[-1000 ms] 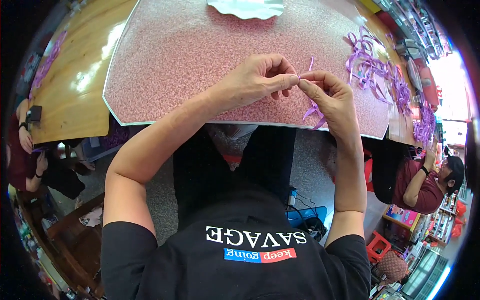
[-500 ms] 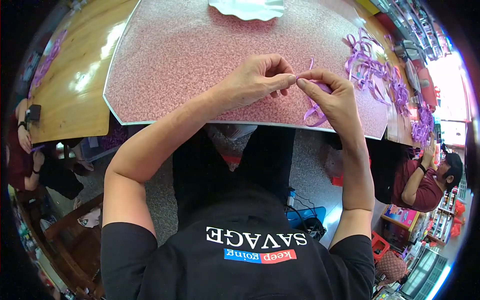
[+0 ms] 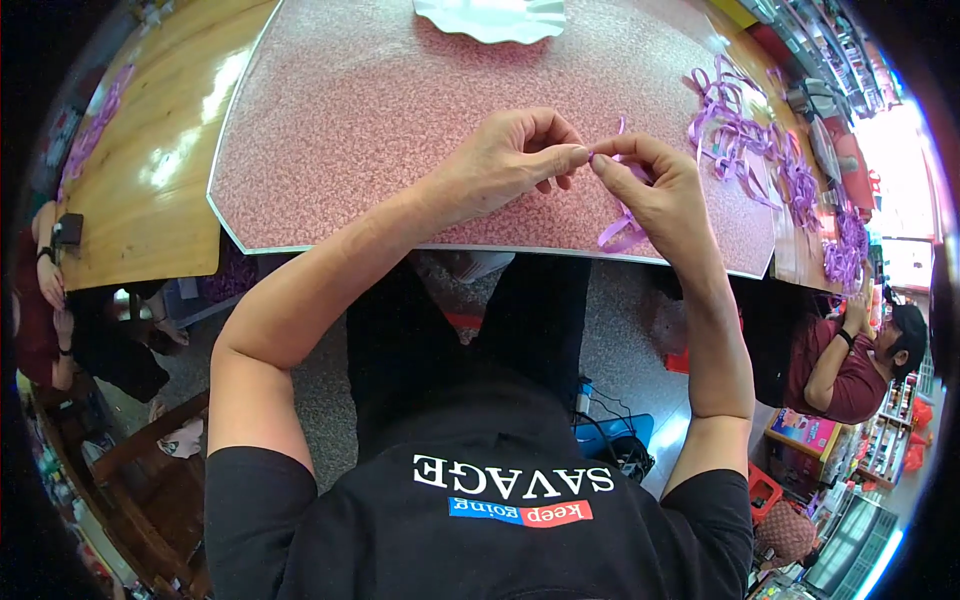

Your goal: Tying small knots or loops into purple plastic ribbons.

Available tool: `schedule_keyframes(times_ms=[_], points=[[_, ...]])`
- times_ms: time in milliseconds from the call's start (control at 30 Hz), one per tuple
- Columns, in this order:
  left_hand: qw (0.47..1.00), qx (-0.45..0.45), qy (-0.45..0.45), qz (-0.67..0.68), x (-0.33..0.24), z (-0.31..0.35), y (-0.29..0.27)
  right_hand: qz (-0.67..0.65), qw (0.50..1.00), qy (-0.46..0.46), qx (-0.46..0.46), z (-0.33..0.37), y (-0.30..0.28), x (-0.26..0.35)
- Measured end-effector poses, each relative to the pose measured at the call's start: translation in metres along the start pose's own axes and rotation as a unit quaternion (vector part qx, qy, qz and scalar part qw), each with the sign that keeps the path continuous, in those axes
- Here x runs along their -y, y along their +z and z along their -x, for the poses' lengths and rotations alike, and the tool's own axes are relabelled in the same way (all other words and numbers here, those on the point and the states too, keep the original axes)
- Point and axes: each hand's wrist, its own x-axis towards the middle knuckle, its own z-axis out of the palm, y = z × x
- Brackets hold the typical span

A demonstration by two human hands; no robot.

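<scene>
Right where the two sets of fingertips meet, a thin purple ribbon [image 3: 620, 235] is pinched between them, above the pink speckled table [image 3: 380, 130]. The left hand [image 3: 515, 160] comes in from the left with thumb and forefinger closed on a small bit of it, the other fingers curled underneath. Just beside it, the right hand [image 3: 660, 190] has its grip closed on the same ribbon, thumb against forefinger, tips almost touching the left ones. From that pinch, one narrow end sticks up beyond the right forefinger, while a loop shows below the right thumb, near the table's near edge; whether it touches the surface I cannot tell. To the right of the grip, well apart, lies a tangled pile of purple ribbons [image 3: 735, 130]. A white wavy-edged dish [image 3: 492, 18] sits at the far side.
</scene>
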Motion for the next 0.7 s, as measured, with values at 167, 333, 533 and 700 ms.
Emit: schedule_keyframes(times_ms=[167, 333, 533, 700], points=[[1.0, -0.006, -0.016, 0.007, -0.002, -0.001, -0.002, -0.004, 1.0, 0.016, -0.015, 0.001, 0.001, 0.005], [1.0, -0.016, -0.001, -0.017, -0.004, 0.001, -0.002, -0.093, 0.99, 0.104, -0.003, 0.001, -0.002, 0.01], [0.999, -0.004, 0.002, -0.035, 0.0, 0.001, -0.003, -0.041, 0.999, 0.036, 0.006, -0.004, -0.001, -0.005], [1.0, -0.003, -0.004, -0.027, 0.002, 0.0, -0.004, -0.134, 0.99, 0.044, -0.007, -0.003, -0.002, -0.004]])
